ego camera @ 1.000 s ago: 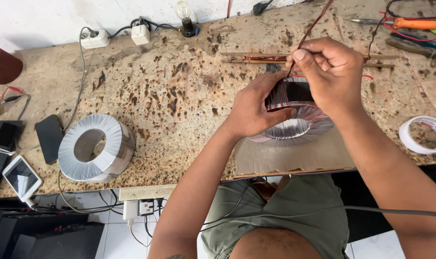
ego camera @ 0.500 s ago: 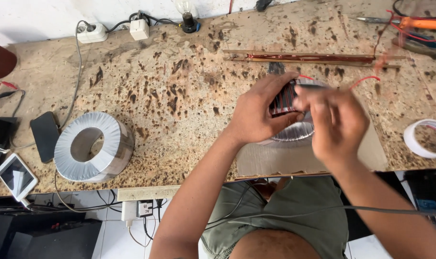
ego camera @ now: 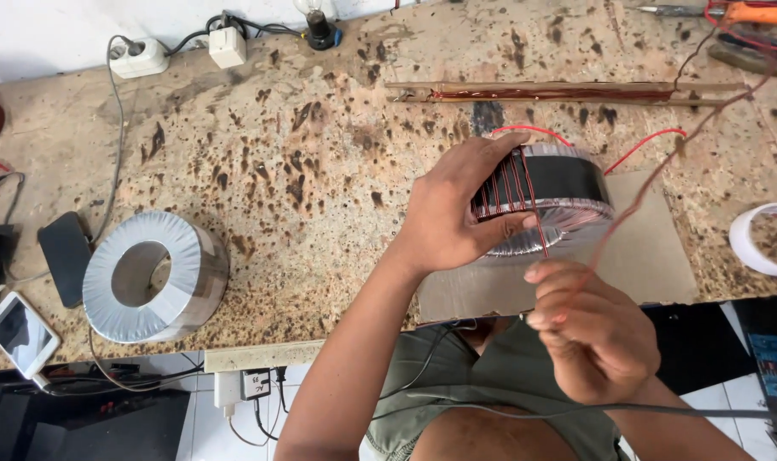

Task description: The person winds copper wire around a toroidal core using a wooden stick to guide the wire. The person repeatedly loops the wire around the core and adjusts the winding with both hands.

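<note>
My left hand (ego camera: 452, 213) grips the left side of a ring-shaped coil core (ego camera: 552, 198), black on its outer face with several turns of thin copper wire wound on it. The core rests on a sheet of brown cardboard (ego camera: 653, 256). My right hand (ego camera: 589, 329) is below the core, near the table's front edge, pinching the copper wire (ego camera: 645, 192), which runs up from the core and away to the upper right. Red leads (ego camera: 640, 145) stick out behind the core.
A second ring core wrapped in grey tape (ego camera: 154, 273) sits at the left, beside a phone (ego camera: 21, 333) and a dark pouch (ego camera: 64, 256). A long wooden stick wound with copper wire (ego camera: 559, 91) lies behind. A white tape roll (ego camera: 764, 239) is at the right; tools (ego camera: 747, 17) and sockets (ego camera: 141, 58) at the back.
My right hand has come down from above the core to below it, drawing the copper wire through and toward me. My left hand has stayed on the core.
</note>
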